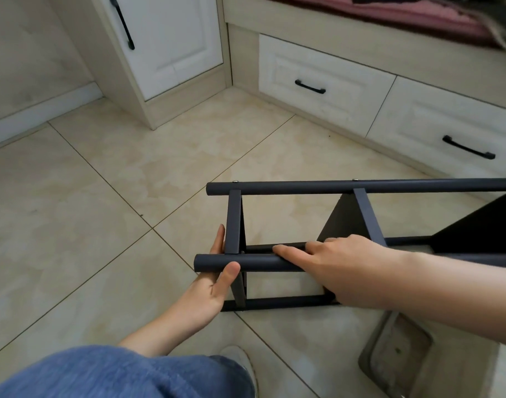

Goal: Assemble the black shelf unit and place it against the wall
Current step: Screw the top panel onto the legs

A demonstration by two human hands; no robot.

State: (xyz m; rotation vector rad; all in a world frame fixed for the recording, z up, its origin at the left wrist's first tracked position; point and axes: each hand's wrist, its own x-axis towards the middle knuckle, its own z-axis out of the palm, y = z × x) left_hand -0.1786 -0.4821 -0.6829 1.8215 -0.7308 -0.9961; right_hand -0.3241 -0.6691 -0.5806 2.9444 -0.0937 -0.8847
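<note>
From over the person's shoulder, the black shelf unit (pixel 360 186) lay on its side on the beige tiled floor (pixel 131 182). Its long tubes ran left to right, and it sat well out from the white drawers (pixel 323 81) with black handles and the cabinet door (pixel 165 33).

The left hand (pixel 214 285) held the unit's end, thumb hooked over the near tube (pixel 260 262) and fingers straight up along the outer face of the end bracket. The right hand (pixel 340 265) rested on that same tube further along, forefinger laid flat on it and the other fingers bent over its far side.

A knee in blue jeans (pixel 116 374) and a pale shoe (pixel 240 357) showed below. A grey tray-like thing (pixel 395 351) lay beneath the right forearm.
</note>
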